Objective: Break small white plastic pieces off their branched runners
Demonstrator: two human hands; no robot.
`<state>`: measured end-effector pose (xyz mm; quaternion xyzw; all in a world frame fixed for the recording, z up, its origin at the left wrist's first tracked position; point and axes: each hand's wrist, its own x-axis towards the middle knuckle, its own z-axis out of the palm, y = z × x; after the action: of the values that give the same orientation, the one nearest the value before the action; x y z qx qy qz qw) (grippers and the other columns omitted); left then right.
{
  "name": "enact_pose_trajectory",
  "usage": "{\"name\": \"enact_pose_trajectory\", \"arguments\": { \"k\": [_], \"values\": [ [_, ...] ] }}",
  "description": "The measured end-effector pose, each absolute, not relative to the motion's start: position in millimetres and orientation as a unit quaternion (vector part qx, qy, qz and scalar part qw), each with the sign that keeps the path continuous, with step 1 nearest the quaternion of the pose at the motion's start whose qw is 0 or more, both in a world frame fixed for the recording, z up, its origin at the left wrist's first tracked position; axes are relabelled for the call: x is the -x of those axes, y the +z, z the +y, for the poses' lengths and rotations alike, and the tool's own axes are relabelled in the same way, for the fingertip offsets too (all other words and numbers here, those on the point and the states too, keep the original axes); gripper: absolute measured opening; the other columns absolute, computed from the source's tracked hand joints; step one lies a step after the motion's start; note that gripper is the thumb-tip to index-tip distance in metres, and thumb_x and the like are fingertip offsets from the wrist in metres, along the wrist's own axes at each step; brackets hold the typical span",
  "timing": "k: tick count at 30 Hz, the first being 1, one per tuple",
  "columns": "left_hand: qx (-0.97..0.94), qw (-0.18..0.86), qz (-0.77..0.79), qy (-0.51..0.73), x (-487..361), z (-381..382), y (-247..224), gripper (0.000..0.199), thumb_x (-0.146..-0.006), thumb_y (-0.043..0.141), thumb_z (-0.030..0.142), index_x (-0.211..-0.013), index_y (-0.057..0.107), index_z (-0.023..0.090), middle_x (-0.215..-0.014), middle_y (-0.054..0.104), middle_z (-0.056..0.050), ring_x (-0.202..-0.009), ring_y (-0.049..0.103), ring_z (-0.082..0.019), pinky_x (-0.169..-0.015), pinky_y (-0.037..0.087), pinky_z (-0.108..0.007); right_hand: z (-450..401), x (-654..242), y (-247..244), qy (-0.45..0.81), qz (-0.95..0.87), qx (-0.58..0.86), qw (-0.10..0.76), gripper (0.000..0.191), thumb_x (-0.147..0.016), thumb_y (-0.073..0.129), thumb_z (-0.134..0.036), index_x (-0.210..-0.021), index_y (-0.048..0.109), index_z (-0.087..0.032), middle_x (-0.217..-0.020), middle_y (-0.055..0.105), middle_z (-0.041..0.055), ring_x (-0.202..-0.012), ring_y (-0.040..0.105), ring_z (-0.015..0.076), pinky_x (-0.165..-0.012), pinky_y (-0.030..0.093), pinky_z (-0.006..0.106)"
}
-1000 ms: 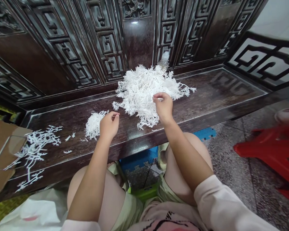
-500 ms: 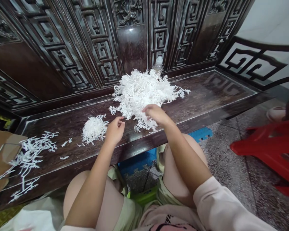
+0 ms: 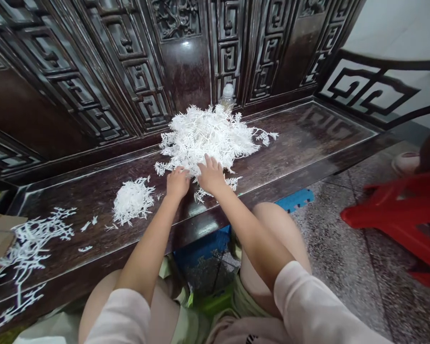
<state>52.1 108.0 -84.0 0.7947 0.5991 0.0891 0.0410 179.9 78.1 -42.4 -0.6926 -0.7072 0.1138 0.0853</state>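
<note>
A large heap of white branching sprigs (image 3: 208,136) lies on the dark wooden bench (image 3: 290,153). At its front edge, my right hand (image 3: 211,176) rests on the sprigs with its fingers spread. Just left of it, my left hand (image 3: 178,182) touches the same edge of the heap, its fingers curled together; whatever is between them is too small to make out. Further left sits a smaller pile of white pieces (image 3: 133,200). White bare-looking branches (image 3: 36,243) lie at the far left.
Behind the heap, a clear bottle (image 3: 227,95) stands against the carved wooden backrest (image 3: 186,67). Cardboard (image 3: 3,234) is at the far left. A red plastic stool (image 3: 397,210) stands on the floor at the right, near another person's foot (image 3: 404,163).
My left hand has moved right to the heap's front edge. My right hand has shifted left, and its fingers have spread over the sprigs. The camera view has shifted slightly.
</note>
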Motion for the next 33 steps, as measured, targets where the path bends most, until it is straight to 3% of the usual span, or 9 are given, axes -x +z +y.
{"name": "enact_pose_trajectory", "arguments": {
  "k": [3, 6, 10, 13, 24, 33],
  "values": [
    [-0.769, 0.042, 0.636, 0.052, -51, 119, -90, 0.024, -0.079, 0.042, 0.03, -0.097, 0.054, 0.02, -0.102, 0.054, -0.01, -0.095, 0.052, -0.024, -0.08, 0.037, -0.037, 86, -182, -55, 0.151, -0.68, 0.716, 0.034, 0.053, -0.076, 0.043, -0.031, -0.127, 0.032, -0.019, -0.143, 0.005, 0.0096, -0.129, 0.007, 0.0292, -0.1, 0.01, 0.049],
    [-0.739, 0.076, 0.668, 0.041, -48, 121, -97, 0.034, -0.079, 0.042, 0.03, -0.111, 0.043, 0.019, -0.094, 0.059, -0.01, -0.089, 0.054, -0.024, -0.076, 0.037, -0.036, 89, -182, -62, 0.172, -0.658, 0.733, -0.006, 0.057, -0.076, 0.044, -0.033, -0.129, 0.029, -0.019, -0.143, 0.002, 0.0093, -0.13, 0.004, 0.0294, -0.099, 0.011, 0.051],
    [-0.729, 0.105, 0.676, 0.017, -45, 121, -102, 0.032, -0.08, 0.038, 0.034, -0.107, 0.048, 0.02, -0.099, 0.058, -0.01, -0.092, 0.053, -0.026, -0.072, 0.038, -0.035, 89, -182, -69, 0.195, -0.648, 0.735, -0.029, 0.064, -0.075, 0.045, -0.037, -0.133, 0.022, -0.02, -0.143, -0.007, 0.0069, -0.13, -0.003, 0.0288, -0.099, 0.013, 0.052],
    [-0.733, 0.074, 0.675, 0.036, -42, 119, -97, 0.03, -0.082, 0.033, 0.035, -0.094, 0.056, 0.021, -0.102, 0.056, -0.01, -0.094, 0.052, -0.025, -0.07, 0.037, -0.034, 90, -184, -75, 0.206, -0.645, 0.735, -0.043, 0.067, -0.075, 0.045, -0.037, -0.134, 0.018, -0.02, -0.143, -0.012, 0.005, -0.13, -0.007, 0.0272, -0.099, 0.013, 0.052],
    [-0.793, -0.047, 0.605, 0.044, -19, 106, -45, 0.031, -0.082, 0.034, 0.03, -0.081, 0.062, 0.018, -0.09, 0.063, -0.011, -0.091, 0.05, -0.025, -0.074, 0.03, -0.036, 95, -196, -94, 0.224, -0.624, 0.748, -0.041, 0.067, -0.077, 0.039, -0.038, -0.136, 0.01, -0.021, -0.14, -0.021, 0.0005, -0.13, -0.011, 0.0228, -0.101, 0.011, 0.049],
    [-0.768, -0.065, 0.631, 0.087, -12, 110, -24, 0.032, -0.08, 0.035, 0.032, -0.074, 0.062, 0.018, -0.084, 0.064, -0.01, -0.087, 0.051, -0.026, -0.07, 0.029, -0.036, 101, -200, -108, 0.201, -0.622, 0.755, -0.046, 0.063, -0.08, 0.034, -0.031, -0.136, 0.008, -0.019, -0.139, -0.023, 0.001, -0.13, -0.012, 0.0227, -0.101, 0.009, 0.049]
  ]
}}
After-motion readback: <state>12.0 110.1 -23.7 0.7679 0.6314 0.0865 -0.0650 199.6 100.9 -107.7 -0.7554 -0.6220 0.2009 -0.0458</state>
